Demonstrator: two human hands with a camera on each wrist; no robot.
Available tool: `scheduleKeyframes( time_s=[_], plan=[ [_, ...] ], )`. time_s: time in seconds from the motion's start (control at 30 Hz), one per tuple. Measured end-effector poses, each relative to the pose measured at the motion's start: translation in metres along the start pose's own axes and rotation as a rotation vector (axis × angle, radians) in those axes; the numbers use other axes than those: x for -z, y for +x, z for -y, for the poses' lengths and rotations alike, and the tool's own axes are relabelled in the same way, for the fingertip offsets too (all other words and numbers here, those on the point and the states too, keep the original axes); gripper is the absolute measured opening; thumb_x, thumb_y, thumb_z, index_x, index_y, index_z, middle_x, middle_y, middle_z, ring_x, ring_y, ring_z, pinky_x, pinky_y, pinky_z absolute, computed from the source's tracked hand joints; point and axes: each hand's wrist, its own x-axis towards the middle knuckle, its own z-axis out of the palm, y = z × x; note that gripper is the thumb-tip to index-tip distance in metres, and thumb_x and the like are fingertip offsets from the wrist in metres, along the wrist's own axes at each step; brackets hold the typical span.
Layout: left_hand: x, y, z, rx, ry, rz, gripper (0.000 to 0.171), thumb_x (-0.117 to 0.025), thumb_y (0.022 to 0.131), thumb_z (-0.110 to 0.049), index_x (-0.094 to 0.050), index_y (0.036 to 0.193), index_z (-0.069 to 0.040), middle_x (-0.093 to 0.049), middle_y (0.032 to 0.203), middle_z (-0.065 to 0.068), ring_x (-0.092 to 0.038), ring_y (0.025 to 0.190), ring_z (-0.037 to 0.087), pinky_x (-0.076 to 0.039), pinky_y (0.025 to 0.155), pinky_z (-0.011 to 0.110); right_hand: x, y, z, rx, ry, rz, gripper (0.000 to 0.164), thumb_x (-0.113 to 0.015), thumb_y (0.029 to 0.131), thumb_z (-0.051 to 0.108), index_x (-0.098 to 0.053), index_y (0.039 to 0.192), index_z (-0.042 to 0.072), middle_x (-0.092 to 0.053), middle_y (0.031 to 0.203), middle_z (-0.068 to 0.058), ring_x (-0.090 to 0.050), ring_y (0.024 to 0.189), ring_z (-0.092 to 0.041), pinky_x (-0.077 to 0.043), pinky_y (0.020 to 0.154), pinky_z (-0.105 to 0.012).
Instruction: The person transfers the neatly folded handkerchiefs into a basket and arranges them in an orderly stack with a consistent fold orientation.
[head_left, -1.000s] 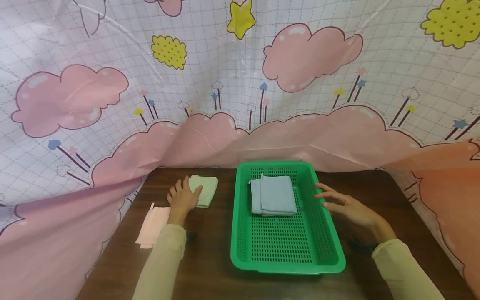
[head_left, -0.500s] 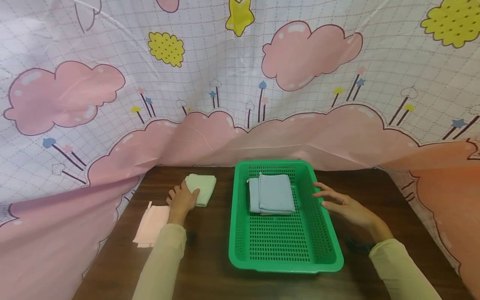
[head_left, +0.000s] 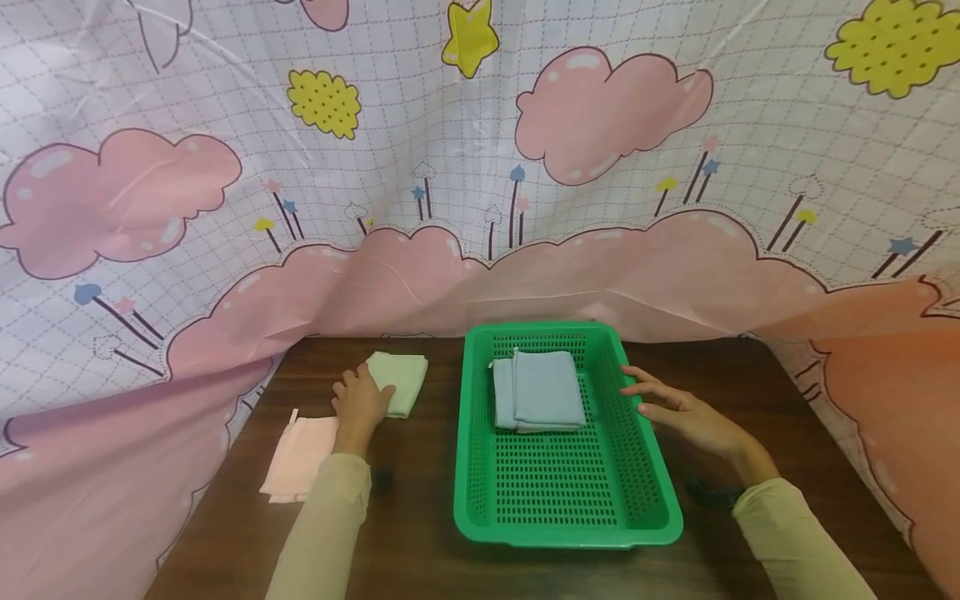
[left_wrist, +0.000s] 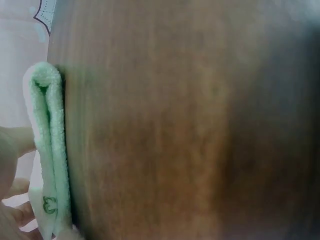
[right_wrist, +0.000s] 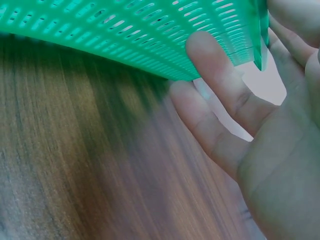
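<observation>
table (head_left: 420, 533): dark brown wood grain, streaks visible in both wrist views. printed sheet (head_left: 450, 117) behind it, also down the left and right sides, creased. base is white w/ dashed grid. prints: pink cloud (head_left: 120, 204) on the left, second pink cloud (head_left: 600, 125) right of center, yellow star (head_left: 471, 37) up top between them. yellow dotted patch (head_left: 325, 103) left of the star, another patch (head_left: 896, 46) far upper right. thin dark stems w/ blue, pink, yellow tips above a scalloped pink band (head_left: 540, 287); band meets the table's back edge, looks orange at far right.
</observation>
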Motion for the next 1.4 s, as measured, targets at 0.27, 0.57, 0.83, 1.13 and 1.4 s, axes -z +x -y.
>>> scheduleKeyframes(
  time_s=[0.27,0.57,0.83,1.13,1.4],
  plan=[
    [0.001,0.001,-0.001,0.008,-0.034,-0.016,0.081,-0.067,0.098,-0.041,-0.029,0.156,-0.001,-0.035,0.151,0.035,-0.036,0.136,0.058,-0.032,0.110,0.072,0.001,0.000,0.000,-0.008,-0.029,-0.020,0.043,-0.044,0.111,0.022,-0.045,0.153,0.015,-0.008,0.174,0.008,-0.012,0.158,-0.039,-0.043,0.105,-0.021],
    [-0.002,0.005,-0.007,0.003,-0.132,-0.129,0.086,-0.081,0.088,-0.028,-0.034,0.157,-0.008,-0.041,0.146,0.033,-0.039,0.131,0.051,-0.036,0.110,0.067,0.003,0.001,-0.001,0.021,-0.020,-0.012,0.043,-0.043,0.111,0.019,-0.044,0.154,0.012,-0.007,0.175,0.005,-0.019,0.151,0.006,-0.041,0.101,-0.012],
    [0.005,0.007,-0.009,0.011,-0.221,-0.125,0.092,-0.084,0.085,-0.023,-0.030,0.156,-0.001,-0.038,0.145,0.038,-0.034,0.134,0.055,-0.037,0.113,0.064,0.001,0.001,0.001,0.009,-0.032,-0.030,0.043,-0.043,0.111,0.021,-0.044,0.154,0.016,-0.007,0.174,0.007,-0.018,0.152,0.005,-0.037,0.113,-0.062],
    [0.012,0.003,-0.009,0.080,-0.060,-0.110,0.098,-0.086,0.080,-0.043,-0.035,0.148,0.007,-0.054,0.137,0.041,-0.047,0.122,0.059,-0.044,0.101,0.063,-0.001,-0.002,0.000,0.012,0.027,-0.026,0.043,-0.043,0.111,0.019,-0.044,0.153,0.013,-0.004,0.175,0.004,-0.011,0.153,0.004,-0.027,0.112,-0.075],
    [0.010,0.000,-0.010,0.113,-0.068,-0.103,0.088,-0.087,0.080,-0.038,-0.044,0.136,0.014,-0.055,0.134,0.039,-0.052,0.123,0.058,-0.048,0.098,0.065,-0.001,-0.002,0.000,0.002,0.003,-0.001,0.043,-0.042,0.111,0.019,-0.043,0.154,0.014,-0.003,0.175,0.007,-0.018,0.141,0.023,-0.044,0.110,-0.034]
  ],
)
